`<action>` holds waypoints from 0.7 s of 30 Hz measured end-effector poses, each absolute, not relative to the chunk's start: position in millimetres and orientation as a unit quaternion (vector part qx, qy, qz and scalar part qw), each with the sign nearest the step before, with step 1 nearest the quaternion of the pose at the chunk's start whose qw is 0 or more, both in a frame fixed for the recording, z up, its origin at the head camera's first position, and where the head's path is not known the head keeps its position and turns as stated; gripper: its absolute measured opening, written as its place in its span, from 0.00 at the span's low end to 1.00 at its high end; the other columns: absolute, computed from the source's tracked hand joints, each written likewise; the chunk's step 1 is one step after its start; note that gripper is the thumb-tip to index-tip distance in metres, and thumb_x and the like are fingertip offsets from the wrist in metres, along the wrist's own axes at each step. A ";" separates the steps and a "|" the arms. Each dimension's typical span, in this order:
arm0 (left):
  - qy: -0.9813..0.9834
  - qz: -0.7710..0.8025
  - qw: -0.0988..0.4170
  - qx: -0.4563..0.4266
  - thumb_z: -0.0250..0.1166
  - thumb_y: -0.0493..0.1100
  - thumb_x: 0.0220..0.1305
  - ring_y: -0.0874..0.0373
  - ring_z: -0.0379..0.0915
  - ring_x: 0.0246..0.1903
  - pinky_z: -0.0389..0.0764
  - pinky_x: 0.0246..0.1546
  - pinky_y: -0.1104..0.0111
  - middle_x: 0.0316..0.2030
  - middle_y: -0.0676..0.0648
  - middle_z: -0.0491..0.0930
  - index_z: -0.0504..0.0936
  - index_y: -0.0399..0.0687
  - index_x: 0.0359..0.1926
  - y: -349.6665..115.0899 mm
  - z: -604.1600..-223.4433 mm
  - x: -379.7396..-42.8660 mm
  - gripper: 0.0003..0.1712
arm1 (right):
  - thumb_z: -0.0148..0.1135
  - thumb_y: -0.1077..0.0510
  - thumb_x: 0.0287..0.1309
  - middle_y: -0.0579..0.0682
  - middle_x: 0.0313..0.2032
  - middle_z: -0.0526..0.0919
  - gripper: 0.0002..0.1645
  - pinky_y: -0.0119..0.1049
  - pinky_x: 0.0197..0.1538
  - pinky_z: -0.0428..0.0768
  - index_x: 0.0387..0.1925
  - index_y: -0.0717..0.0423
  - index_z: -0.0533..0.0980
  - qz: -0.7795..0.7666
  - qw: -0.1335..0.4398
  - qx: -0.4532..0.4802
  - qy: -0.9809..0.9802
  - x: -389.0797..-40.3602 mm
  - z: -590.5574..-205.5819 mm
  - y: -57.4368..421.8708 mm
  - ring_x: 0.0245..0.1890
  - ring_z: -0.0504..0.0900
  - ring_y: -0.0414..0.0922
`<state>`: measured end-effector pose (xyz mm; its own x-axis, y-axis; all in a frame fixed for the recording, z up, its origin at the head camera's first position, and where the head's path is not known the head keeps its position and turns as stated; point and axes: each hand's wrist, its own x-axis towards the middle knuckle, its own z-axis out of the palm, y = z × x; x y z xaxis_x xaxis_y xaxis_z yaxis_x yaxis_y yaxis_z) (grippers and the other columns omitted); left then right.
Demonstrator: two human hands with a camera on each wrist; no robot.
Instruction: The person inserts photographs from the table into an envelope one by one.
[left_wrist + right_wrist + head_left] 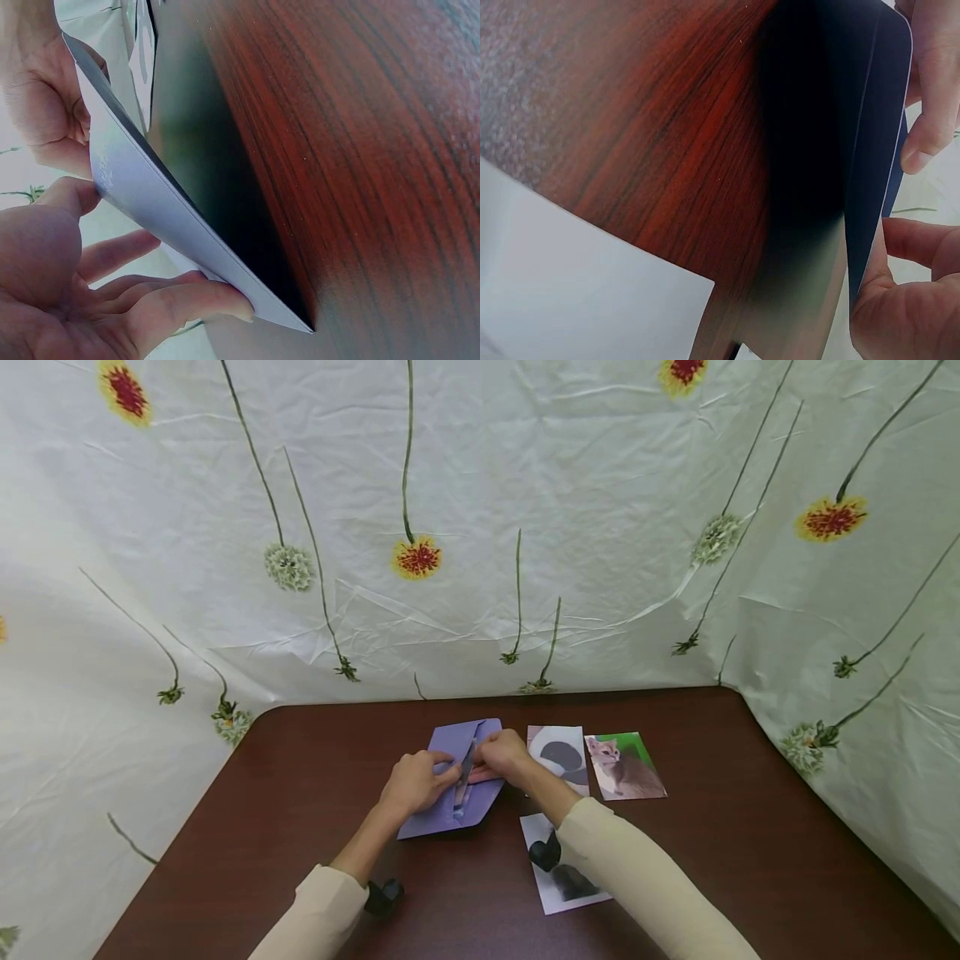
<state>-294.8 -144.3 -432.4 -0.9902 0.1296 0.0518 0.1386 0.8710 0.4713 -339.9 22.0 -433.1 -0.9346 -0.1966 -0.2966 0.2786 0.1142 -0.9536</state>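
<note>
A purple envelope (pixel 442 817) lies angled at the table's middle, its near edge raised over a dark shadow. Its two sides part along a gap, where a strip of a picture card (pixel 461 793) shows. My left hand (pixel 414 783) holds the envelope's left side, thumb at the gap; in the left wrist view its fingers (pixel 202 298) press along the paper. On the other side, my right hand (pixel 501 758) grips the envelope at the gap, some fingertips hidden by the paper. In the right wrist view the envelope's edge (pixel 877 150) runs along the right palm.
Right of the envelope lie a white-and-grey picture (pixel 555 743) and a kitten picture (pixel 626 768). Another picture (pixel 555 893) lies nearer, partly under the right forearm. Behind the brown table (pixel 315 752) hangs a flower-printed white cloth (pixel 465 460).
</note>
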 end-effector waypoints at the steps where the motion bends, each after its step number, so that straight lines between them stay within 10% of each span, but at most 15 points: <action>1: -0.967 -0.245 0.010 -0.069 0.63 0.54 0.68 0.36 0.81 0.53 0.81 0.49 0.47 0.55 0.36 0.84 0.86 0.46 0.56 -144.4 -432.3 -294.7 0.24 | 0.54 0.75 0.56 0.63 0.26 0.84 0.08 0.47 0.41 0.87 0.36 0.74 0.78 -0.664 0.177 0.028 0.726 -339.8 -433.3 21.8 0.35 0.89 0.63; 21: -0.970 -0.232 -0.001 -0.072 0.63 0.56 0.68 0.37 0.81 0.53 0.82 0.48 0.47 0.55 0.36 0.84 0.86 0.47 0.57 -144.9 -433.3 -297.2 0.24 | 0.53 0.73 0.61 0.68 0.33 0.86 0.09 0.46 0.43 0.86 0.38 0.77 0.78 -0.668 0.217 0.020 0.712 -339.0 -424.1 27.4 0.33 0.90 0.59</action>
<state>-297.2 -144.9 -433.3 -0.9896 0.1406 0.0315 0.1396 0.8819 0.4502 -339.0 27.4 -424.1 -0.9052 -0.2607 -0.3357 0.3185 0.1071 -0.9419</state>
